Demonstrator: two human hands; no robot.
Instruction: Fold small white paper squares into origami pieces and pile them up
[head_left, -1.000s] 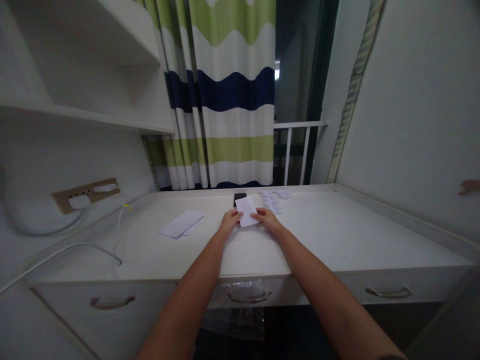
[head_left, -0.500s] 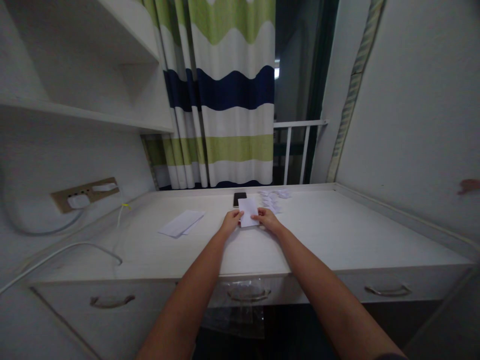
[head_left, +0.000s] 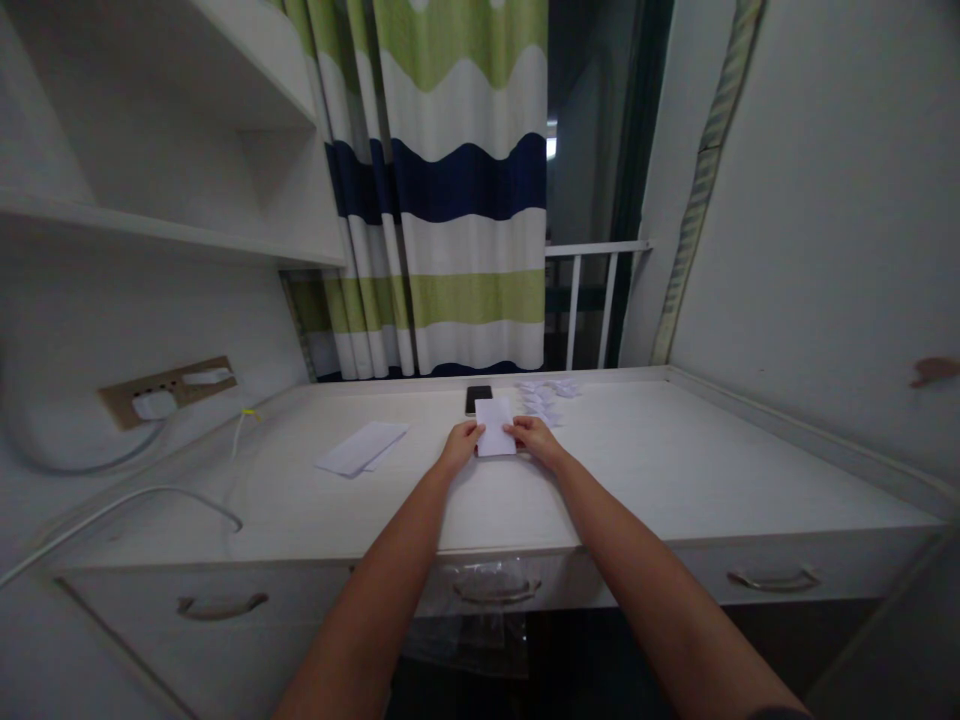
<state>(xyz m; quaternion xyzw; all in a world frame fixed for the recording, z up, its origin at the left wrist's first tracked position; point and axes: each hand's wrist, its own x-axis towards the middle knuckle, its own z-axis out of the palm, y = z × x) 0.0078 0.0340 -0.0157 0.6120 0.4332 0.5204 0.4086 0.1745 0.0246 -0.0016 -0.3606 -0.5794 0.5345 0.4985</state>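
A small white sheet of paper is held up over the desk, between my two hands. My left hand pinches its left edge, thumb in front. On the right edge my right hand grips it the same way; the fingers behind the paper are hidden. Just beyond stands a dark phone, partly covered by the sheet. Several small folded white paper pieces lie in a group behind my right hand. To the left rests a loose stack of white paper sheets.
The white desk has drawers with metal handles, and a clear plastic bag hangs at the middle one. A white cable curves over the left end near a wall socket. A striped curtain hangs behind.
The paper has straightened slightly from a small tilt, still held by both hands. The hands have barely moved, and the view has shifted a little.
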